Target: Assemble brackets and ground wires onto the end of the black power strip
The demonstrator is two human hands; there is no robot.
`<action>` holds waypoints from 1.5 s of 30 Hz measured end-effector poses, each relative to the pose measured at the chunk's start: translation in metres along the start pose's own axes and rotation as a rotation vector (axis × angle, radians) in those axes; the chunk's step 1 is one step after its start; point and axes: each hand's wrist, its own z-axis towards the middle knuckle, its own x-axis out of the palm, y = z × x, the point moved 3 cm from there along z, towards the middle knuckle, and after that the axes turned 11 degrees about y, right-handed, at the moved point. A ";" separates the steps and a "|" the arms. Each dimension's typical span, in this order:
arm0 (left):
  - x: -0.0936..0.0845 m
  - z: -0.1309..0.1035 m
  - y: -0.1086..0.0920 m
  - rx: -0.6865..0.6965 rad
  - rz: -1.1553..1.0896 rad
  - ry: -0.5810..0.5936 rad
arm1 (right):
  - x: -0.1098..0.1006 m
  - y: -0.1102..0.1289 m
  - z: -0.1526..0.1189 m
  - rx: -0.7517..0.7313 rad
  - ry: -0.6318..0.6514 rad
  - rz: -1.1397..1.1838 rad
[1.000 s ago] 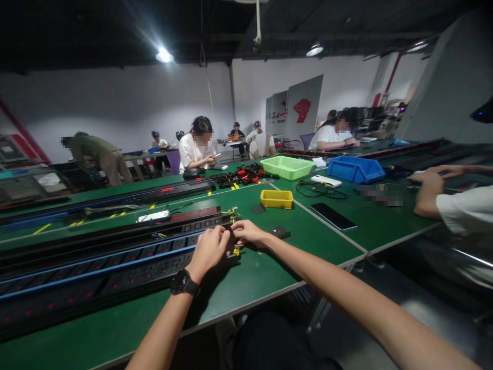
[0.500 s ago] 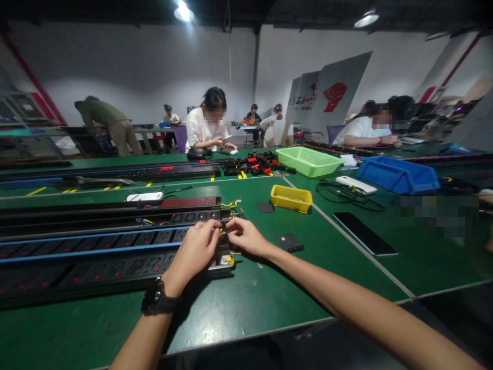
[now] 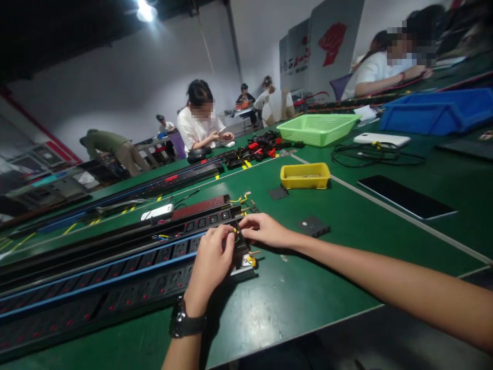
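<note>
My left hand (image 3: 213, 259), with a black watch (image 3: 187, 318) on its wrist, rests over the end of a blue-edged power strip (image 3: 148, 262). Its thumb and fingers are bent together beside a small yellow bit at that end; what they grip is hidden. From the right, my right hand (image 3: 265, 229) meets the same strip end in a pinch, its fingertips almost touching the left ones. Whatever sits in that pinch is too small to make out. Nearer to me lies another black power strip (image 3: 127, 298), with a yellow wire (image 3: 251, 261) at its open end.
Behind lie a dark red strip (image 3: 204, 205) and a white power bank (image 3: 157, 211). Rightward are a black end plate (image 3: 314, 226), a yellow bin (image 3: 305, 177), a phone (image 3: 404, 196), a green basket (image 3: 318, 131) and a blue bin (image 3: 435, 115). A person in white (image 3: 200, 126) sits across the table.
The camera view has tilted and swung, so the bench and strips slant more and sit lower right. Both hands stay together at the same strip end, with little change in grip.
</note>
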 end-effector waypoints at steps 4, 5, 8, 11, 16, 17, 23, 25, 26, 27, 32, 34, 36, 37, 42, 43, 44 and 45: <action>0.000 0.003 0.000 -0.013 0.013 -0.041 | -0.001 0.002 -0.002 0.007 -0.008 0.055; 0.000 0.002 0.000 -0.013 0.024 -0.055 | -0.001 0.003 -0.003 0.000 -0.013 0.056; 0.000 0.002 -0.001 -0.022 0.048 -0.077 | 0.000 0.005 -0.004 -0.017 -0.013 0.050; 0.000 0.001 -0.002 -0.050 0.018 -0.086 | 0.000 0.006 -0.004 -0.020 0.000 0.041; -0.001 0.000 -0.004 -0.071 -0.065 -0.051 | -0.001 0.005 -0.002 0.016 -0.005 0.036; -0.001 0.000 -0.004 -0.073 -0.084 -0.045 | -0.001 0.005 -0.002 0.022 0.003 0.051; -0.004 -0.003 -0.004 -0.108 -0.138 -0.111 | 0.001 0.008 -0.003 0.055 0.030 0.127; -0.004 -0.003 -0.005 -0.106 -0.103 -0.106 | 0.001 0.008 -0.003 0.063 0.024 0.128; -0.003 -0.002 -0.005 -0.100 -0.080 -0.100 | 0.001 0.008 -0.003 0.066 0.023 0.123; -0.003 -0.002 -0.005 -0.093 -0.060 -0.093 | 0.001 0.007 -0.003 0.067 0.019 0.118; -0.001 -0.001 -0.007 -0.073 -0.006 -0.076 | 0.000 0.002 -0.002 0.062 -0.047 0.140; -0.001 -0.001 -0.007 -0.072 0.005 -0.070 | 0.000 0.001 -0.002 0.062 -0.057 0.158; -0.001 -0.001 -0.007 -0.069 0.018 -0.062 | 0.000 0.000 -0.002 0.065 -0.058 0.162; -0.001 -0.001 -0.007 -0.067 0.025 -0.059 | 0.000 0.000 -0.002 0.067 -0.059 0.161; -0.001 -0.001 -0.007 -0.059 0.041 -0.074 | -0.001 -0.002 -0.002 0.082 -0.075 0.162; -0.002 -0.001 -0.007 -0.059 0.040 -0.081 | -0.001 -0.003 -0.001 0.084 -0.076 0.158; -0.002 -0.001 -0.007 -0.060 0.038 -0.085 | -0.001 -0.004 -0.001 0.084 -0.075 0.149; -0.002 -0.001 -0.007 -0.060 0.037 -0.088 | -0.001 -0.004 -0.001 0.083 -0.072 0.134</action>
